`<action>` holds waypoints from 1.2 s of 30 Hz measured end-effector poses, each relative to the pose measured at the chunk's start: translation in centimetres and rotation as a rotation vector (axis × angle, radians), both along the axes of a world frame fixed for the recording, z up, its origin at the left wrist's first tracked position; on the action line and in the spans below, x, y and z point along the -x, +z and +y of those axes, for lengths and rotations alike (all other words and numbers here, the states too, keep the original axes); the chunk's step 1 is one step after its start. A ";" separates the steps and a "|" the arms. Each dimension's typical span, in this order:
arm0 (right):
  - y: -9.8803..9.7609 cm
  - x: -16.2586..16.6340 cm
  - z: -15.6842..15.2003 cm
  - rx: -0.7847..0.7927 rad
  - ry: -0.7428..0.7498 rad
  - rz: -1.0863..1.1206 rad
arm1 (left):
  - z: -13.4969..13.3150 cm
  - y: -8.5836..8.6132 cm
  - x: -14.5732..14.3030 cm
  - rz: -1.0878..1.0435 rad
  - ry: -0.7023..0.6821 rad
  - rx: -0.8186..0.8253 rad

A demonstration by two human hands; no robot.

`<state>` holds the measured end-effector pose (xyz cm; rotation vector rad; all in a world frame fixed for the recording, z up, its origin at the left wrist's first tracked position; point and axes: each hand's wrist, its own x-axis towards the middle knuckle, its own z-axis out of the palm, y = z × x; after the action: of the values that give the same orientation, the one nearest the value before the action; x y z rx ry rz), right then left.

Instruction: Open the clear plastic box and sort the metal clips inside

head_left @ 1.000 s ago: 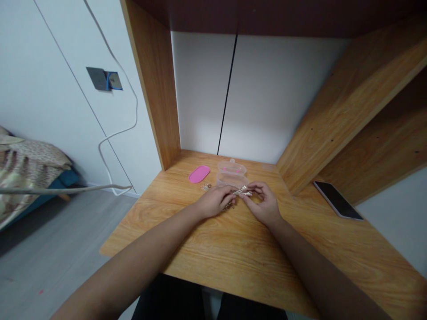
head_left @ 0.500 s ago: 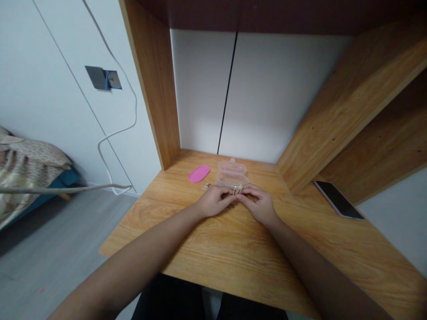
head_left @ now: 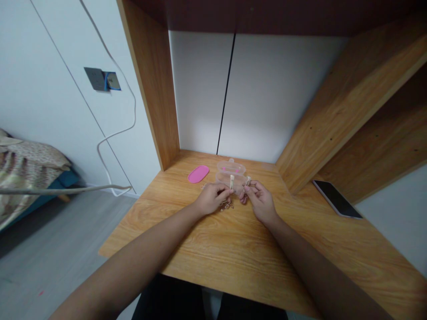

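Between the thumb and fingers of my left hand [head_left: 213, 198] a small gold-coloured metal clip [head_left: 231, 181] stands upright. My right hand [head_left: 261, 202] pinches a similar gold-coloured clip [head_left: 247, 180], tilted slightly to the right. The two clips are apart; their exact kind is too small to make out. Behind my hands lies an open clear plastic case [head_left: 220, 178] with its hinged lid [head_left: 231, 167] folded back. Several thin gold-coloured metal pieces [head_left: 227, 206] lie on the tabletop just below my left fingers. More small pieces [head_left: 203, 186] are partly hidden behind my left hand.
A pink oval tray or lid [head_left: 199, 174] lies left of the case. A phone [head_left: 336, 198] rests at the right on the wooden desk [head_left: 227, 253]. Wooden panels [head_left: 150, 89] flank the desk, and a white cable [head_left: 135, 106] hangs at the left.
My hands, close together before, have moved apart. The two gold-coloured clips, side by side half a second ago, are now separated, one in each hand.
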<state>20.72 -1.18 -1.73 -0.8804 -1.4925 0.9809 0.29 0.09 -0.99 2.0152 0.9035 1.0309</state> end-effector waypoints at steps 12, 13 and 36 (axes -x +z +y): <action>-0.7 -0.1 0.4 0.118 0.041 -0.118 | 0.6 -0.6 0.0 -0.026 0.039 -0.048; -0.7 -0.1 0.4 0.123 0.042 -0.119 | 0.6 -0.6 0.0 -0.026 0.033 -0.052; 0.1 0.2 -0.1 0.094 0.033 -0.147 | 0.7 -0.5 0.2 0.053 -0.015 -0.028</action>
<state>20.53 -1.25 -1.62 -1.0162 -1.5997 1.0358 0.11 0.84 -1.49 2.0786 0.9051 0.9914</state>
